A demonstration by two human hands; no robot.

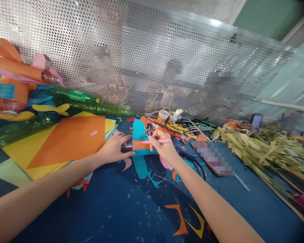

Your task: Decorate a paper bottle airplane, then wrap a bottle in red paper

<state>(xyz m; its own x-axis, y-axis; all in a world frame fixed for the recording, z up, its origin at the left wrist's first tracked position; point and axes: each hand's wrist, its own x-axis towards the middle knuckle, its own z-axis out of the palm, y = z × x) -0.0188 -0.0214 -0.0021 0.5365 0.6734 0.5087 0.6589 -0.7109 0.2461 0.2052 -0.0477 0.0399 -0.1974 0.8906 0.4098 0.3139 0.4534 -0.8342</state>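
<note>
Blue tabletop (103,209); bottle (141,145) lies crosswise, bare end leftward; left hand (116,147) grips it; right hand (167,149) pinches pink pen (162,141).

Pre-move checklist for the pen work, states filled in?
1. Left hand bracing the paper-wrapped cylinder at its dark end: ok.
2. Pink pen gripped in right hand fingers: ok.
3. Pen tip over the orange band: ok. Actually touching it: cannot tell.
4. Mark left on the band: cannot tell, too small.
5. Table free of offcuts near the work: not ok, blue scrap and others lie there.
6. Phone apart from right arm: ok.
</note>
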